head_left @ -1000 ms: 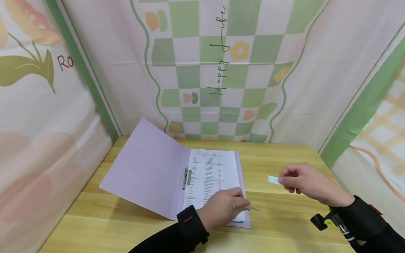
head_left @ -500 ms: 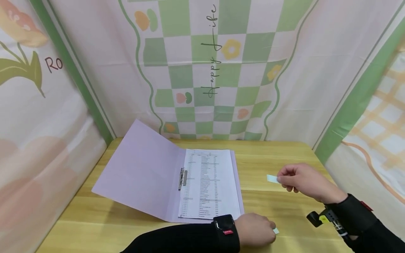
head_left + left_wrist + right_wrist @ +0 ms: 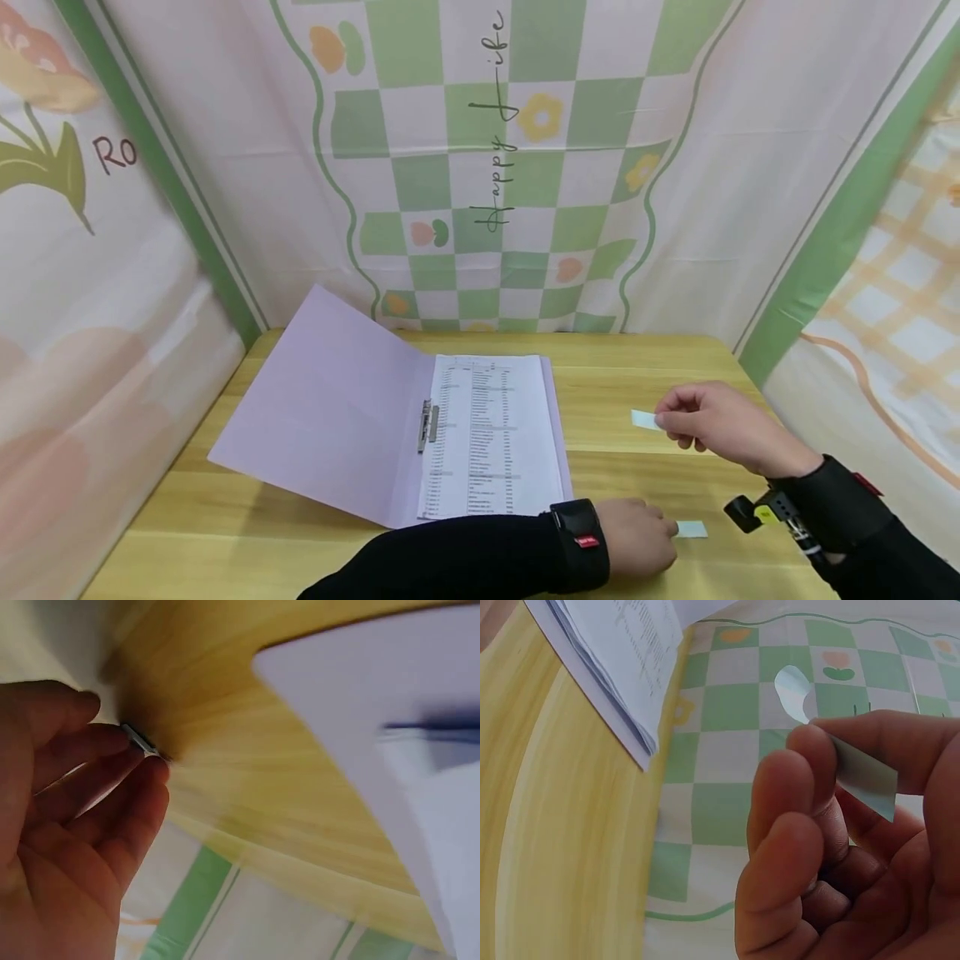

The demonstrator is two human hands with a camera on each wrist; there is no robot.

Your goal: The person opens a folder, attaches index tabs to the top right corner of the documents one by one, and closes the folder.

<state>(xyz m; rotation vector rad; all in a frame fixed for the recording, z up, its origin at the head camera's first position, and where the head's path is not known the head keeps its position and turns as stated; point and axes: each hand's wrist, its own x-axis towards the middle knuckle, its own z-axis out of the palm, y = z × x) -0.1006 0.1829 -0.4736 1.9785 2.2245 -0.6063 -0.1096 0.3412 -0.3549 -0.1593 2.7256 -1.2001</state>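
Between thumb and index finger, my right hand (image 3: 712, 423) pinches a small pale blue sticky note (image 3: 643, 419) above the right side of the table. In the right wrist view one end of the note (image 3: 793, 691) curls up past the fingertips. Low at the table's front, my left hand (image 3: 636, 537) holds a thin pale blue sticky note pad (image 3: 692, 529) at its left end. The left wrist view shows that pad (image 3: 141, 740) edge-on, close over the wood between the fingertips. Left of both hands lies an open lilac folder (image 3: 322, 408) with printed sheets (image 3: 491, 433).
A metal clip (image 3: 428, 423) sits at the folder's spine, and the folder's cover stands partly raised to the left. The wooden table (image 3: 630, 367) is bordered by patterned curtains (image 3: 495, 167) behind and on both sides.
My left hand has moved right, from over the sheets to the table beside the folder, carrying the pad, which now shows flat. My right hand still holds its note in nearly the same spot.
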